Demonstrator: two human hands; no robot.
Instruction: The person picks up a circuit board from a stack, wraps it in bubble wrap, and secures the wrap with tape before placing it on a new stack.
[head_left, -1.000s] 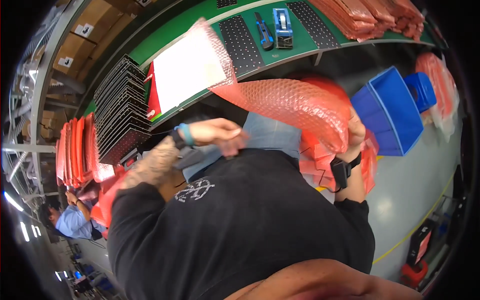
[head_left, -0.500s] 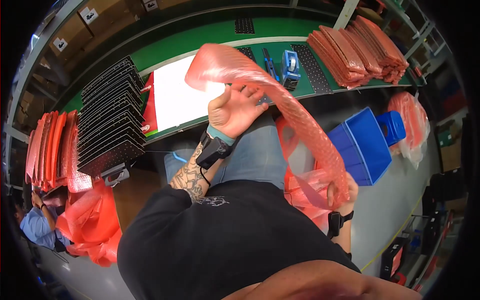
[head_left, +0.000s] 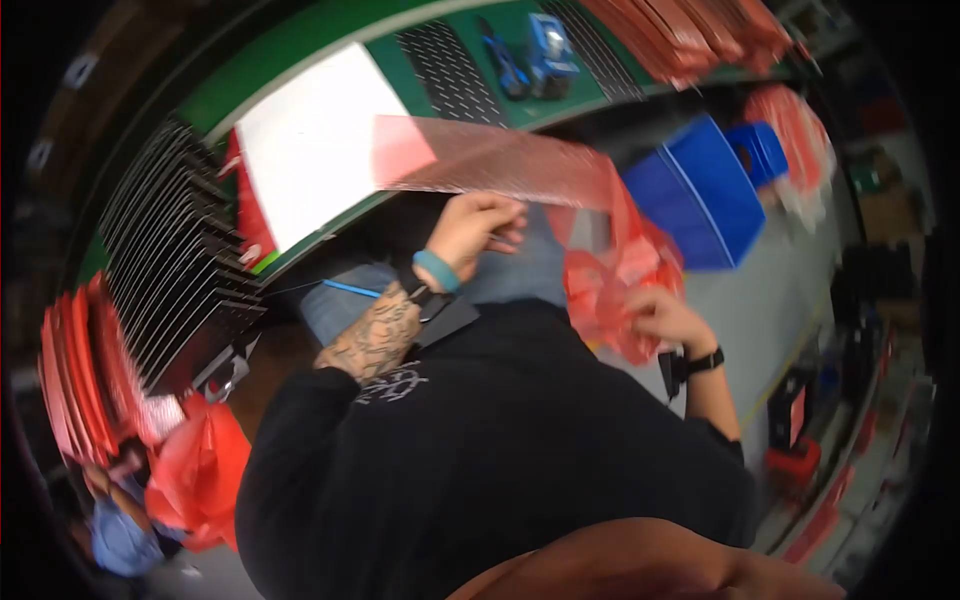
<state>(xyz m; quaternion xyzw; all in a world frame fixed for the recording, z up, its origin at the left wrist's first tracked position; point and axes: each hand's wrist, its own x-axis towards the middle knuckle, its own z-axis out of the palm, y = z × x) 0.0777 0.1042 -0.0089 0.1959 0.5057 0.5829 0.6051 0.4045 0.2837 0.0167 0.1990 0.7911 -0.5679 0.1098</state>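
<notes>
A long strip of translucent red bubble wrap (head_left: 500, 165) stretches over the white sheet (head_left: 315, 150) and my lap, its right end falling into a crumpled red bundle. My left hand (head_left: 475, 235) is just below the strip's lower edge with its fingers curled in; blur hides whether anything is pinched in them. At the crumpled part of the wrap, my right hand (head_left: 668, 318) has its fingers bent and closed on the film, the tips partly lost in it.
Upright black perforated panels (head_left: 180, 240) stand at left beside red wrapped packs (head_left: 80, 370). A blue tape dispenser (head_left: 551, 58) and a blue-handled tool (head_left: 503, 60) lie on the green bench. A blue bin (head_left: 700, 190) stands at right. Another person (head_left: 125, 530) is at lower left.
The view has tilted and shifted. The raised strip has dropped and flattened out. My left hand has turned from open palm to curled fingers; my right hand has moved up beside the bundle.
</notes>
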